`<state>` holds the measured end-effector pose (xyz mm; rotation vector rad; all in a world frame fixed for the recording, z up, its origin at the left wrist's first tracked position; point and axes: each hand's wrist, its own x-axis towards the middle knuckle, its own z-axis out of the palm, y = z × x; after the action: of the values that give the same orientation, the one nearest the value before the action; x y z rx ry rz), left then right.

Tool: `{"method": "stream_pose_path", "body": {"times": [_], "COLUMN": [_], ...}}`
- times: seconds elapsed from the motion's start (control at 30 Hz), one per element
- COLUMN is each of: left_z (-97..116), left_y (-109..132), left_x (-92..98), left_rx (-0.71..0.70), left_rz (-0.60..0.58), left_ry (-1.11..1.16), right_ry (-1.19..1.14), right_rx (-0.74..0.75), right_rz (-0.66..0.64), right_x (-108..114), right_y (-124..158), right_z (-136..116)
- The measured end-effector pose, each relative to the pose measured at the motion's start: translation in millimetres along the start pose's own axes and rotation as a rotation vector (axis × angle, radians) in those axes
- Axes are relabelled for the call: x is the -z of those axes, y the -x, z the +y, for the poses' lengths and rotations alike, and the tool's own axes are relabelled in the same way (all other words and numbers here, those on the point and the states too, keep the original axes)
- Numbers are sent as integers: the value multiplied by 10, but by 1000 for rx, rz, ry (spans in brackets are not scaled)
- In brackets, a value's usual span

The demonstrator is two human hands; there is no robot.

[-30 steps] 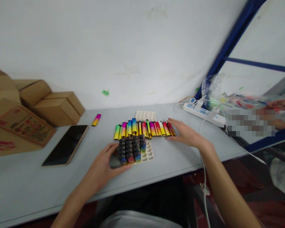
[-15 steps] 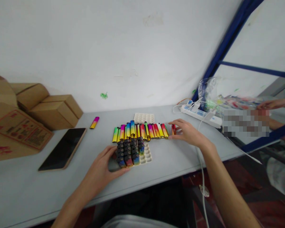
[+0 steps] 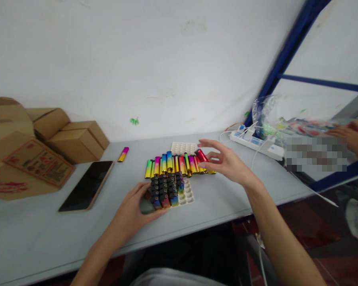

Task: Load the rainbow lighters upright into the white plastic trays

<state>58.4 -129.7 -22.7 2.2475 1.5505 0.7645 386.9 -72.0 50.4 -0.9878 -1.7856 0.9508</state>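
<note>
My left hand (image 3: 137,208) curves around the left side of a white cupped tray (image 3: 186,196), thumb along its near edge. Black-topped lighters (image 3: 165,188) stand upright in rows in the tray's left part; bare cups show at its right. Just behind lies a row of shiny multicoloured lighters (image 3: 168,163), mostly with gold ends. Above that row's right end, my right hand (image 3: 222,161) pinches a tilted red lighter (image 3: 201,155) between thumb and fingers; the other fingers are spread. The lighter's lower end is partly hidden.
A second white tray (image 3: 183,148) lies by the wall. To the left are a lone lighter (image 3: 123,154), a dark phone or tablet (image 3: 86,186) and cardboard boxes (image 3: 74,141). A cabled power strip (image 3: 256,145) and blue frame (image 3: 268,75) stand right, near another person's hand (image 3: 350,135).
My right hand has moved left and lifted the red lighter from the table, tilting it over the row. My left hand stays at the tray. The view has shifted slightly.
</note>
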Motion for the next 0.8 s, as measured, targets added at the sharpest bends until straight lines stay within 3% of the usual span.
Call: {"method": "stream_pose_path", "body": {"times": [0.13,0.27,0.33,0.63,0.8], "left_z": [11,-1,-9,15,-4], "left_y": [11,15,14,14,10], "left_x": [4,-7,-14,7,-14], "left_rx": [10,29,32,-15,-1], "left_rz": [-11,-19,-15,24,25], "left_ry": [-8,-16,-21,-28,-40], "right_ry": [-59,-269,-331,75,228], "right_rx": [-46,-96,-116,-144,-154], "right_rz": [-122,-287,-306,67,192], "right_x": [-98,-181,-230,-320,-308], "right_y": [-46,-68,-61,-37,-58], "right_z": [51,98,130,284,280]}}
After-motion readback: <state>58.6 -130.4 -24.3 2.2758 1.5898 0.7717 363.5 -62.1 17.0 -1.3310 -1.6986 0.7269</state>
